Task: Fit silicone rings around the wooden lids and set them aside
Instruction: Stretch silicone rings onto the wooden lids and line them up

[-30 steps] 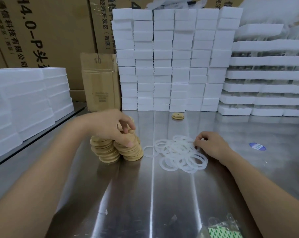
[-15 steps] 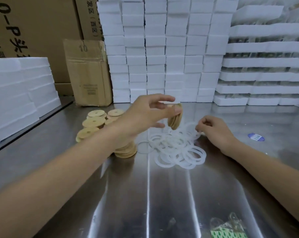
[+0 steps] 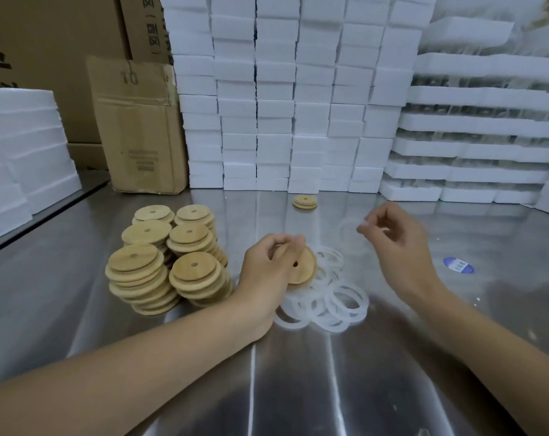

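Note:
My left hand (image 3: 267,269) grips a round wooden lid (image 3: 303,267) with a small centre hole, held above the pile of translucent silicone rings (image 3: 333,300). My right hand (image 3: 393,240) is raised to the right of it and pinches one silicone ring (image 3: 348,228), which hangs blurred from the fingertips. Several stacks of bare wooden lids (image 3: 169,256) stand to the left on the steel table (image 3: 267,388). A single wooden lid (image 3: 304,202) lies apart at the back of the table.
White foam blocks (image 3: 282,99) are stacked like a wall along the back, with foam trays (image 3: 481,146) at the right and more foam (image 3: 24,152) at the left. A cardboard box (image 3: 138,127) stands at the back left. A blue sticker (image 3: 458,265) lies at the right.
My left hand brought a lid from the stacks down over the ring pile. My right hand lifted off the pile with one ring. The camera tilted down and closer.

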A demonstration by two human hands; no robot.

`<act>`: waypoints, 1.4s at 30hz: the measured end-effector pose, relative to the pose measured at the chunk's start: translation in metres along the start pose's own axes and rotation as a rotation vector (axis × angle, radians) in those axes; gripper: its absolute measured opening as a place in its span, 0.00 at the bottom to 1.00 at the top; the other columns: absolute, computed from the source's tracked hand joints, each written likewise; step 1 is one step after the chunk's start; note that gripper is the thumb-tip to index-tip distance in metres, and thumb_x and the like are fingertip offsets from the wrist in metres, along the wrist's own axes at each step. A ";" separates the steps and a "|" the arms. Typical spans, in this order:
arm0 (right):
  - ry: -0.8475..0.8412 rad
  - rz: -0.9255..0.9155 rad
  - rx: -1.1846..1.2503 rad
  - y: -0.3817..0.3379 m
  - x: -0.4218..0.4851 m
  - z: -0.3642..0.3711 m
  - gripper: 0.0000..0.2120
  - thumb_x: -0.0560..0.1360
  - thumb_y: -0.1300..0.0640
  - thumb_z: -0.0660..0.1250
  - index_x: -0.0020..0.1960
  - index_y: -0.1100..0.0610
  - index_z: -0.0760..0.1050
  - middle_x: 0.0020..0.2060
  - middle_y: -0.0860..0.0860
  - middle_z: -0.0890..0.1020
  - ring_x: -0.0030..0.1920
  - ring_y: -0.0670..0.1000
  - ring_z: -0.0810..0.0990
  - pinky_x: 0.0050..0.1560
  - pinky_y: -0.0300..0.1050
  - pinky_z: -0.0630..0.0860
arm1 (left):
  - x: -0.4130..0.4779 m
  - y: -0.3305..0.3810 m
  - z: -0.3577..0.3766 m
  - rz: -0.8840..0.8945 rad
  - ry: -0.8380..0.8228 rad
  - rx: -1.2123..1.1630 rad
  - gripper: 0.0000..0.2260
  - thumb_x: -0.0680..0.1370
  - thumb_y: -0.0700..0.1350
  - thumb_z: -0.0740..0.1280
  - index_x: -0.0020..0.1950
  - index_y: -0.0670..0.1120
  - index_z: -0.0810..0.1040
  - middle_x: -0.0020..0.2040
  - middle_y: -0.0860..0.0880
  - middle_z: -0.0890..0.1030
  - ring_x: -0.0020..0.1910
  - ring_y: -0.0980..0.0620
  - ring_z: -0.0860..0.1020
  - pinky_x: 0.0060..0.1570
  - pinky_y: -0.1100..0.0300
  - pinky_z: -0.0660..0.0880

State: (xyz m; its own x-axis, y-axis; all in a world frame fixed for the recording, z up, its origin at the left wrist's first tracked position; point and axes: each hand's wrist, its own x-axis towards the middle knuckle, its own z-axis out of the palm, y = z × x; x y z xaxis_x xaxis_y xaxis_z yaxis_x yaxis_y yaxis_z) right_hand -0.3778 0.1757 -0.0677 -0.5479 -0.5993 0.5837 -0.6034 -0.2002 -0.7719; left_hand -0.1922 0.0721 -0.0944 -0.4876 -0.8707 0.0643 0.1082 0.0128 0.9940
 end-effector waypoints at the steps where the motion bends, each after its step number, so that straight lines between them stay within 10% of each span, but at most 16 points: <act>1: -0.004 -0.007 0.088 -0.009 -0.001 0.000 0.07 0.73 0.57 0.69 0.39 0.56 0.72 0.36 0.44 0.79 0.42 0.50 0.78 0.49 0.45 0.76 | 0.000 0.000 0.000 -0.016 0.007 -0.023 0.06 0.82 0.53 0.73 0.53 0.52 0.86 0.51 0.51 0.88 0.55 0.50 0.85 0.63 0.45 0.81; 12: -0.447 0.170 0.123 -0.026 -0.030 0.036 0.06 0.76 0.61 0.76 0.40 0.55 0.83 0.53 0.43 0.86 0.55 0.43 0.85 0.59 0.43 0.79 | -0.002 0.013 0.000 -0.178 -0.038 -0.198 0.12 0.87 0.51 0.63 0.57 0.45 0.82 0.52 0.41 0.88 0.51 0.41 0.87 0.55 0.43 0.83; 20: -0.266 0.095 0.236 -0.027 -0.021 0.031 0.03 0.77 0.58 0.77 0.46 0.55 0.83 0.43 0.52 0.88 0.44 0.53 0.88 0.44 0.44 0.82 | -0.012 0.014 -0.002 0.047 -0.261 -0.163 0.23 0.73 0.41 0.79 0.65 0.56 0.80 0.59 0.42 0.87 0.58 0.40 0.87 0.64 0.38 0.81; 42: -0.323 0.105 0.215 0.011 -0.019 0.020 0.02 0.75 0.52 0.77 0.45 0.49 0.84 0.42 0.48 0.89 0.45 0.48 0.89 0.47 0.39 0.83 | 0.002 -0.003 -0.004 0.210 -0.267 0.016 0.08 0.83 0.43 0.67 0.61 0.43 0.77 0.61 0.46 0.88 0.60 0.43 0.86 0.63 0.45 0.81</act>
State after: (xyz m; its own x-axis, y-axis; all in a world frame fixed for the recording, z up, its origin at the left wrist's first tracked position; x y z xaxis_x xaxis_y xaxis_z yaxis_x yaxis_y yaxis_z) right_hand -0.3619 0.1696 -0.0922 -0.3688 -0.8311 0.4162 -0.3999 -0.2624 -0.8782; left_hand -0.1901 0.0689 -0.0972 -0.6657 -0.6891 0.2864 0.2176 0.1878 0.9578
